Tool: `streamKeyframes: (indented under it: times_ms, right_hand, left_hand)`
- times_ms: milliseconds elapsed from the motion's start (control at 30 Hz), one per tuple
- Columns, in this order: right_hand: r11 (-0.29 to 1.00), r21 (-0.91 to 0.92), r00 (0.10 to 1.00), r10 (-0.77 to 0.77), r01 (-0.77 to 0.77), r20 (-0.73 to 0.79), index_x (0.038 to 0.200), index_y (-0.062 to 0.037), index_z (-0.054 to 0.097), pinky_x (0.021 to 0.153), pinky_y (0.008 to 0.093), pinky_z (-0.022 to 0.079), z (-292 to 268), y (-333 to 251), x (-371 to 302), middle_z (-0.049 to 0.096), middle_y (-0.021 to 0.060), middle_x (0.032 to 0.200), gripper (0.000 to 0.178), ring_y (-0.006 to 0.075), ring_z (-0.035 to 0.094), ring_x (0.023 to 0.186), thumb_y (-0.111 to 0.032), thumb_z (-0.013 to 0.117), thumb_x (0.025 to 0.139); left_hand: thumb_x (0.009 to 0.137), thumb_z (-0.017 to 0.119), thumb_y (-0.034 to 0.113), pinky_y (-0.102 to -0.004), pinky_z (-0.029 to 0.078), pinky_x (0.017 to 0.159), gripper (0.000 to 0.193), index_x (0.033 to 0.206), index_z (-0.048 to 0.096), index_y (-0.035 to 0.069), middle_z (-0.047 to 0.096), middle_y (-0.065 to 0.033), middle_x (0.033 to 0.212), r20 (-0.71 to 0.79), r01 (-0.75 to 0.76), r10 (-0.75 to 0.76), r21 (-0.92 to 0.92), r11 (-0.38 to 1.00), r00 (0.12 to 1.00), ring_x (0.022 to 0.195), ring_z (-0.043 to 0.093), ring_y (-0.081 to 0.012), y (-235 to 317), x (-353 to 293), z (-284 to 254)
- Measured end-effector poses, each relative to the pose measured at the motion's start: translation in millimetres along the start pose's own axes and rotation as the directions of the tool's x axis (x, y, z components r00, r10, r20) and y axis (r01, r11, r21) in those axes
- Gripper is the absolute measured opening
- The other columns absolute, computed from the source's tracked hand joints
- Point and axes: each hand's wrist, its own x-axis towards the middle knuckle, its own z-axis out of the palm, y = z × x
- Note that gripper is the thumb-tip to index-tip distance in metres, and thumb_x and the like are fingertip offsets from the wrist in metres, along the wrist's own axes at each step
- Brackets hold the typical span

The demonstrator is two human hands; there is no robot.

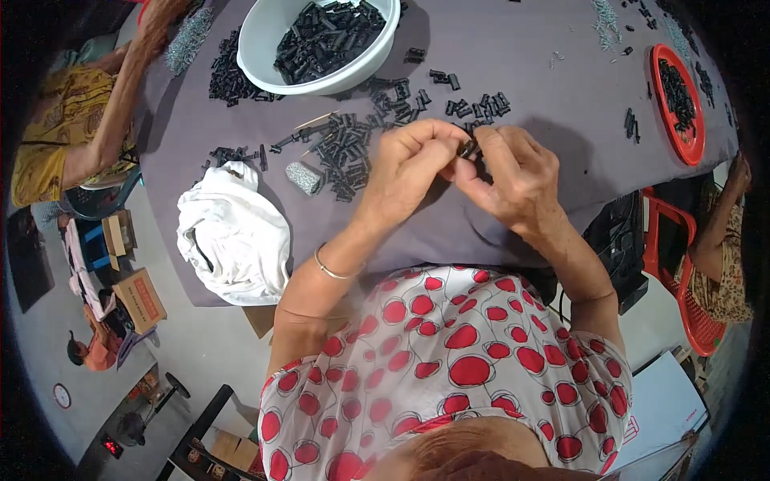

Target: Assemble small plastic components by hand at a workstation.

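Left hand (411,164) and right hand (513,172) are closed on one small part (469,149), pinched between thumbs and forefingers (its shape largely covered). Loose black pieces (346,152) lie on the cloth (513,60), just beyond the grip and to its left.

A workshop, judging by black parts (346,152) heaped on a table (513,56) between co-workers (48,132).

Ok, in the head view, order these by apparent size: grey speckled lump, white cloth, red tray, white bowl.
1. White bowl and white cloth: too alike to rank; frame cuts the bowl
2. Red tray
3. Grey speckled lump
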Motion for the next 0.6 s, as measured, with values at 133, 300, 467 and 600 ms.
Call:
streamKeyframes:
  times_ms: [133,300,467,600]
  right_hand:
    - [1.0,-0.011,1.0,-0.002,0.001,-0.015,0.081,-0.0045,0.055,0.048,0.0327,0.046,-1.2,5.4,-2.4,0.05,0.0054,0.068,0.031,0.0218,0.055,0.059,-0.014,0.073,0.059]
    - [1.0,0.01,1.0,0.002,-0.002,-0.015,0.079,-0.0047,0.054,0.049,0.0331,0.047,-1.5,11.6,-5.1,0.051,0.0061,0.069,0.03,0.0233,0.056,0.059,-0.013,0.073,0.057]
    - [0.999,0.039,1.0,0.022,-0.022,0.0,0.077,-0.0049,0.052,0.05,0.033,0.047,-1.9,11.7,-5.8,0.052,0.0067,0.069,0.029,0.0241,0.056,0.058,-0.011,0.072,0.056]
    - [0.998,0.06,0.999,0.036,-0.035,-0.016,0.076,-0.0055,0.052,0.049,0.0329,0.047,-2.1,12.2,-6.3,0.052,0.0069,0.068,0.028,0.0243,0.056,0.057,-0.011,0.072,0.056]
  left_hand:
    - [0.093,0.047,0.011,-0.0238,0.049,0.068,0.018,0.098,0.058,-0.003,0.062,-0.0067,0.087,-0.047,-0.065,0.062,-0.056,0.996,0.997,0.075,0.058,-0.0099,-11.6,1.3,3.8]
    - [0.093,0.046,0.01,-0.0242,0.049,0.07,0.017,0.1,0.055,-0.003,0.062,-0.0077,0.091,-0.035,-0.084,0.082,-0.039,0.996,0.996,0.077,0.058,-0.0102,-9.0,0.5,5.4]
    - [0.093,0.046,0.009,-0.0244,0.049,0.071,0.016,0.099,0.055,-0.003,0.062,-0.0077,0.09,-0.033,-0.098,0.098,0.005,0.995,0.995,0.077,0.058,-0.0104,-7.3,1.2,4.6]
    - [0.092,0.047,0.008,-0.024,0.049,0.071,0.016,0.099,0.055,-0.003,0.062,-0.0072,0.089,-0.006,-0.122,0.122,0.0,0.993,0.992,0.076,0.058,-0.0099,-6.2,2.9,5.2]
